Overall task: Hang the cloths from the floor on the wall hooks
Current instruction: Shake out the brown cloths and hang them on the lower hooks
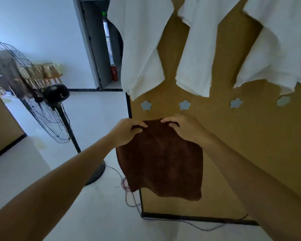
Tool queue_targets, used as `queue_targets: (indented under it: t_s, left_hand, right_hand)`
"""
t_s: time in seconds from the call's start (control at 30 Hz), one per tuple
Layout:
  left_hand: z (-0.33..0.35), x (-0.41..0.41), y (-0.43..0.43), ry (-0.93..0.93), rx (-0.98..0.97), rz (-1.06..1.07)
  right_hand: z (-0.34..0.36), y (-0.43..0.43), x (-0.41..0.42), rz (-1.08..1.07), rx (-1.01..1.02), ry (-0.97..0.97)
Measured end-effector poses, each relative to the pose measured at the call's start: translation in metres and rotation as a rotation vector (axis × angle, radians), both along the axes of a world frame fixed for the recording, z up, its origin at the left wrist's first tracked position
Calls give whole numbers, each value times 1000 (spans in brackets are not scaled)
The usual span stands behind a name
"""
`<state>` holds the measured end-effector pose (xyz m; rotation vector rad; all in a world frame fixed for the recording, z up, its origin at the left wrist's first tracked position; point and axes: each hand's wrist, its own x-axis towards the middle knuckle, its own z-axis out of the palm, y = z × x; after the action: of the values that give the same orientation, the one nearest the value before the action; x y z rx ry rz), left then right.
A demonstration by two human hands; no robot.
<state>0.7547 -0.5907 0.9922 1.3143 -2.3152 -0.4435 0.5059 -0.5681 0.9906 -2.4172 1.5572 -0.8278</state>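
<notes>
My left hand [127, 132] and right hand [186, 127] each pinch the top edge of the brown cloth [162, 162], fingers curled over the hem so it hangs flat against the wall [250, 153], just below the flower hooks [184, 104] (these look bare), ready, I'd judge, to lift onto one

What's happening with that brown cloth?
A person holds a brown cloth up by its top edge, left hand pinching one corner and right hand the other. It is not on a hook yet. The flower-shaped hooks sit just above it on the wall, and white towels hang higher up.
</notes>
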Motion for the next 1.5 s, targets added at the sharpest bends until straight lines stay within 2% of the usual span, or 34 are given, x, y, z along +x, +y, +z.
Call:
queue_targets:
  t_s: [0.3,0.6,0.73,0.87,1.07,1.17,1.3,1.5]
  left_hand:
    - [-26,-2,-51,-49,-181,56]
    - [-42,-1,-99,-208,-331,97]
    - [-54,5,-115,-271,-321,104]
    - [-66,7,-127,-313,-308,98]
    - [-70,-1,-137,-280,-352,94]
    - [-75,-4,-139,-250,-344,98]
    - [-85,-8,-143,-174,-265,97]
    - [-90,-15,-149,-36,-76,35]
  right_hand:
    - [-36,-62,5,-9,-203,-62]
    - [-57,-115,35,-102,-288,31]
    - [-72,-128,46,-165,-369,65]
    - [-80,-131,51,-225,-430,192]
    - [-87,-145,49,-271,-462,217]
    - [-88,-144,54,-269,-438,168]
    - [-97,-146,52,-222,-406,201]
    - [-102,-139,55,-174,-188,15]
